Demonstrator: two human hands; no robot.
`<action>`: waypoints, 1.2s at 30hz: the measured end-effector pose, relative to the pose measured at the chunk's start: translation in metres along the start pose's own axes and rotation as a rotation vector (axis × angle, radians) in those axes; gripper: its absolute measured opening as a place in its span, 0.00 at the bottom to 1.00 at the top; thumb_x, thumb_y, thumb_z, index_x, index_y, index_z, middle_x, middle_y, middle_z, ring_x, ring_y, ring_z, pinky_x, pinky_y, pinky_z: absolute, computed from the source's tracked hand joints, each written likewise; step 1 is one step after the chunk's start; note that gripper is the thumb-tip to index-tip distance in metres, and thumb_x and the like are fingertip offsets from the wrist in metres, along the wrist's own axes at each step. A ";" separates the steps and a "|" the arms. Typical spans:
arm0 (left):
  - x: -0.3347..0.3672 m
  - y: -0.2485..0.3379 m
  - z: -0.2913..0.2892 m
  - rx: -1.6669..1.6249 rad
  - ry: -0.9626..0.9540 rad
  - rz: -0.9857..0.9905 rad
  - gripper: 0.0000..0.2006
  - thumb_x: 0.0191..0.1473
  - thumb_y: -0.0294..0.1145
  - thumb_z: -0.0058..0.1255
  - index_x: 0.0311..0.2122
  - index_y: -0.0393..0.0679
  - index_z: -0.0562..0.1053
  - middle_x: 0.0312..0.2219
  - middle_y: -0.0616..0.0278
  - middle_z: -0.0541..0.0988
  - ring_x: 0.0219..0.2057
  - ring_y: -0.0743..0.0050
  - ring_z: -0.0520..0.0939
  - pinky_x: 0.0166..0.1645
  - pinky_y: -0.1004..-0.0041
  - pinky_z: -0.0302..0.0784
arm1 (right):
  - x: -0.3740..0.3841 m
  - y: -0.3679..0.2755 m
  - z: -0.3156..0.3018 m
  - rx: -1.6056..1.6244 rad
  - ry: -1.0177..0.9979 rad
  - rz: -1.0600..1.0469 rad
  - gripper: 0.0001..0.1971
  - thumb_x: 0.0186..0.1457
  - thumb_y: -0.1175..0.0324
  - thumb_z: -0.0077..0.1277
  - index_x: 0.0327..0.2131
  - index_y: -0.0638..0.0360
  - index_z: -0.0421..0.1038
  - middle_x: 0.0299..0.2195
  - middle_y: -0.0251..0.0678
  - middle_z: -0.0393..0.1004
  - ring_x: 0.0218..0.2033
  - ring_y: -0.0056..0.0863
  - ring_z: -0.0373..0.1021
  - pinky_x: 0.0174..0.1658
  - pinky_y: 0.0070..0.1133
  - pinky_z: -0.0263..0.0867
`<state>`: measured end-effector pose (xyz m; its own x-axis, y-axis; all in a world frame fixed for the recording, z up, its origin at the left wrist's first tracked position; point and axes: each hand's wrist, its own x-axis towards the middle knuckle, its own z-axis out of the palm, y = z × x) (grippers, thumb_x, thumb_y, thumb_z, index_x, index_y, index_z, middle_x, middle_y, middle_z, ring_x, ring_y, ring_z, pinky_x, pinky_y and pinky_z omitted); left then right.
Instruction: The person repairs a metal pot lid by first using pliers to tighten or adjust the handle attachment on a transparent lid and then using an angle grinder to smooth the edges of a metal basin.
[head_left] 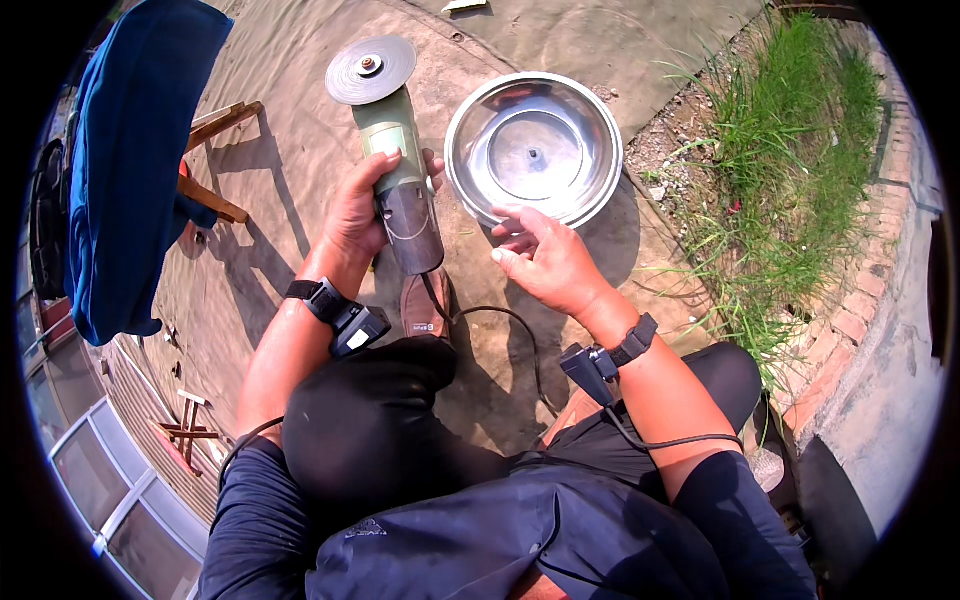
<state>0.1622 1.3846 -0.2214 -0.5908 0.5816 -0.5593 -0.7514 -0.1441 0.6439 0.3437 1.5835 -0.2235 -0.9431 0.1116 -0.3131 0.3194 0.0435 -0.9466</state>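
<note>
My left hand (352,215) is wrapped round the body of an angle grinder (410,225), green toward the head and dark at the tail. Its grey disc (390,82) faces up at the far end, with a brass-coloured spindle tip at the centre. To the right of the grinder rests a shiny steel basin (468,192), a small dark piece (534,155) lying at the middle of its bottom. At the basin's near rim is my right hand (560,268), fingers bent but apart, with nothing visible in them. Whether its fingertips touch the rim I cannot tell.
The grinder's black cord (525,325) curls down between my legs, past my brown shoe (425,312). A blue cloth-covered seat (130,160) with wooden legs (225,120) stands at the left. Grass (790,180) and a brick edging (855,300) border the right side.
</note>
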 end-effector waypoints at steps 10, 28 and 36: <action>-0.006 0.003 -0.007 -0.221 -0.031 -0.016 0.28 0.54 0.46 0.56 0.49 0.30 0.70 0.41 0.46 0.80 0.40 0.58 0.83 0.49 0.63 0.81 | 0.025 -0.013 0.067 0.507 -0.188 -0.046 0.31 0.58 0.74 0.56 0.62 0.66 0.56 0.41 0.42 0.78 0.44 0.24 0.74 0.49 0.22 0.70; -0.004 0.002 -0.017 -0.295 -0.062 -0.026 0.28 0.55 0.46 0.55 0.51 0.30 0.68 0.42 0.46 0.79 0.42 0.56 0.83 0.50 0.62 0.81 | 0.027 -0.022 0.066 0.586 -0.335 0.014 0.38 0.57 0.80 0.50 0.68 0.62 0.46 0.44 0.39 0.74 0.46 0.22 0.71 0.51 0.22 0.67; -0.003 -0.001 -0.020 -0.292 -0.081 -0.035 0.28 0.55 0.46 0.54 0.51 0.30 0.68 0.42 0.47 0.78 0.41 0.58 0.83 0.50 0.63 0.81 | 0.027 -0.024 0.069 0.536 -0.287 -0.053 0.36 0.55 0.80 0.50 0.67 0.62 0.49 0.41 0.39 0.76 0.42 0.22 0.73 0.48 0.22 0.69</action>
<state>0.1588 1.3670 -0.2308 -0.5464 0.6505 -0.5275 -0.8306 -0.3404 0.4407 0.3046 1.5168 -0.2143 -0.9675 -0.1519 -0.2022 0.2507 -0.4722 -0.8451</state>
